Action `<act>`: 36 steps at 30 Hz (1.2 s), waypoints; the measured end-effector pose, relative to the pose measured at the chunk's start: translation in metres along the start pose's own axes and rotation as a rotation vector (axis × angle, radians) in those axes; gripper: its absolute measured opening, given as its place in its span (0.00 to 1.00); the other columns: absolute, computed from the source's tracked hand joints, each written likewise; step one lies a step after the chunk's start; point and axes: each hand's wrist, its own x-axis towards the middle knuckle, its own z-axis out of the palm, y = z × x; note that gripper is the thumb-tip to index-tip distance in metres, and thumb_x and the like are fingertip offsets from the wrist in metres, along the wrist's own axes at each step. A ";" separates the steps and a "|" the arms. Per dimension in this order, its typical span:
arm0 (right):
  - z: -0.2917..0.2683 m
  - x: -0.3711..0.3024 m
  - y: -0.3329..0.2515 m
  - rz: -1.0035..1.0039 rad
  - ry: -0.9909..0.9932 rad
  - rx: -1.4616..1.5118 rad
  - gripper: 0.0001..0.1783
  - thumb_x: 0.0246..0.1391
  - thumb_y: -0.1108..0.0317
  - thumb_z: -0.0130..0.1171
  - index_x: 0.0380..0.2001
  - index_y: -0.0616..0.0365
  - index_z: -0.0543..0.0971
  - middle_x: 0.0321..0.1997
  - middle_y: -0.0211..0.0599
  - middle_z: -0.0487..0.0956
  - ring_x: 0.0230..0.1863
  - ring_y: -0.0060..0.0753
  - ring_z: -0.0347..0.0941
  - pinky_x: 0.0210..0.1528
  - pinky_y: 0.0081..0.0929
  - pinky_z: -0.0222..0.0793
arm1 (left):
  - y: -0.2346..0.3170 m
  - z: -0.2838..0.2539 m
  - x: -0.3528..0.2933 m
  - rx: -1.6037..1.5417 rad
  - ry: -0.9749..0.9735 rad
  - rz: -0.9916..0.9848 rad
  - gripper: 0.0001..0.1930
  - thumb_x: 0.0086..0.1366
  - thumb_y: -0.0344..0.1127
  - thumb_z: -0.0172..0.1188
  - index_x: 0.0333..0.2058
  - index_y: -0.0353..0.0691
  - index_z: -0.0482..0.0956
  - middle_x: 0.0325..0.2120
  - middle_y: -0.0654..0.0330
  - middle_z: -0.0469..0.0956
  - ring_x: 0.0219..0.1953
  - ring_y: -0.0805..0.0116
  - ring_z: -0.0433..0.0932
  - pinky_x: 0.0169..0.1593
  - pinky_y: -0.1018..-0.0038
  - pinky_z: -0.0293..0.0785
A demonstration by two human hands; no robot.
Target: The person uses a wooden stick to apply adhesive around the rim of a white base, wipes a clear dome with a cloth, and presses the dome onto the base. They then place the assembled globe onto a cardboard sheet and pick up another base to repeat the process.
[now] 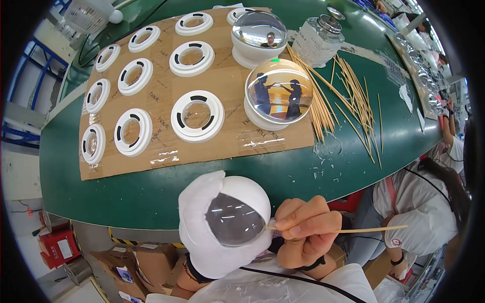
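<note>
While the head view looked down on the green table [151, 202], the left hand [199, 242], in a white glove [192, 212], was wrapped around a glass ball [232, 222] at six o'clock. The bare right hand [308, 227], at about five o'clock, had its thumb and fingers clamped on a thin wooden stick [374, 230]; one end pointed to three o'clock, the other to nine, at the ball's edge. Whether this tip touched the glass, I could not say surely. In my judgement, the smooth ball could slip down if the gloved grip became loose, and too hard a push could snap the stick. The ball looked clear grey and shiny, with small light reflections; a white rounded part [255, 192] bordered it at one o'clock. On the cardboard [161, 101], between twelve and one o'clock, two other globes [279, 91] stood upright on white bases [262, 121].
</note>
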 end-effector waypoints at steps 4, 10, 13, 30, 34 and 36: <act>0.003 0.004 0.000 -0.029 0.040 -0.015 0.16 0.43 0.92 0.41 0.33 0.63 0.69 0.33 0.45 0.72 0.24 0.29 0.66 0.26 0.22 0.65 | -0.004 0.005 -0.004 -0.050 0.038 0.077 0.44 0.32 0.30 0.77 0.52 0.35 0.66 0.48 0.48 0.68 0.44 0.55 0.75 0.42 0.67 0.76; 0.003 0.019 -0.001 -0.053 -0.008 -0.077 0.19 0.39 0.93 0.40 0.34 0.63 0.69 0.31 0.45 0.72 0.25 0.29 0.66 0.25 0.21 0.64 | -0.006 0.010 -0.004 -0.007 0.035 0.207 0.42 0.34 0.29 0.75 0.52 0.35 0.66 0.47 0.48 0.69 0.44 0.52 0.74 0.46 0.62 0.73; 0.003 0.026 0.001 -0.064 -0.096 -0.160 0.10 0.51 0.87 0.43 0.34 0.61 0.62 0.30 0.42 0.68 0.19 0.24 0.61 0.22 0.20 0.61 | -0.006 0.013 -0.001 -0.034 0.067 0.230 0.40 0.36 0.28 0.74 0.51 0.36 0.67 0.45 0.49 0.71 0.43 0.52 0.75 0.46 0.61 0.72; 0.004 0.028 0.001 0.060 -0.074 0.014 0.18 0.41 0.92 0.40 0.33 0.63 0.70 0.31 0.43 0.76 0.25 0.27 0.65 0.26 0.19 0.64 | -0.004 0.006 0.002 -0.164 0.000 0.127 0.36 0.35 0.29 0.74 0.48 0.38 0.69 0.40 0.55 0.75 0.41 0.51 0.74 0.50 0.58 0.71; -0.007 0.028 -0.002 0.025 -0.163 -0.048 0.08 0.53 0.84 0.47 0.33 0.60 0.63 0.27 0.40 0.69 0.18 0.22 0.60 0.23 0.16 0.61 | -0.002 0.005 0.005 -0.157 -0.046 0.130 0.35 0.34 0.29 0.75 0.46 0.38 0.71 0.41 0.55 0.75 0.41 0.51 0.75 0.50 0.58 0.71; -0.006 0.036 -0.003 0.031 -0.209 -0.086 0.09 0.52 0.85 0.46 0.32 0.60 0.63 0.27 0.41 0.69 0.18 0.23 0.61 0.23 0.17 0.61 | -0.005 0.008 0.005 -0.189 -0.016 0.140 0.35 0.34 0.28 0.75 0.46 0.38 0.71 0.41 0.54 0.75 0.40 0.51 0.75 0.49 0.59 0.72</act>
